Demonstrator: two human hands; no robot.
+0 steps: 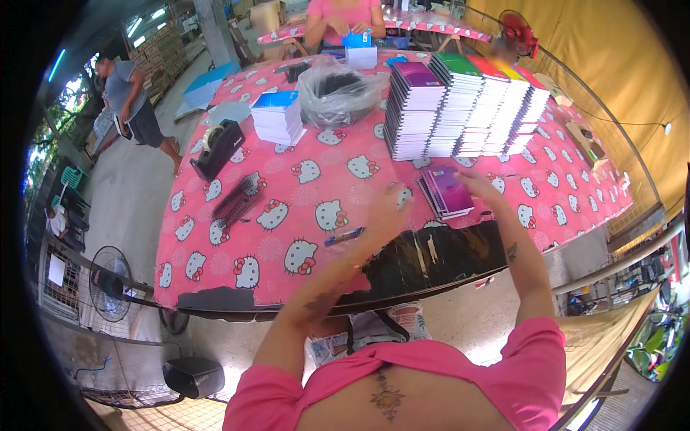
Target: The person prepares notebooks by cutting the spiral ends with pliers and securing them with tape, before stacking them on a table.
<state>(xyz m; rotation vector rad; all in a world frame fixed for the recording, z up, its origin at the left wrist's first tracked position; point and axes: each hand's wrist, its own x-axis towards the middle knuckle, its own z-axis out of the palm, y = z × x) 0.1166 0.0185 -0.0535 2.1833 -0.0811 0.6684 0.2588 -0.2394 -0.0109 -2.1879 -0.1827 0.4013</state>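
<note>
Pink cat-print tablecloth [302, 172] carries notebook stacks [460, 108]; right hand [480, 185], fingers spread, presses purple notebooks [447, 192]; left hand [388, 208] blurred, fingers unclear.

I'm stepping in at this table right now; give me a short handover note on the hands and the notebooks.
Left hand: raised over the pink tablecloth, nothing clearly in its grip.
Right hand: resting on the small purple notebook pile at the table's near edge.
Tall notebook stacks stand in a row behind it; a pen lies near the left hand.
Done: a few notebooks pulled forward. Left: the tall stacks remain.
</note>
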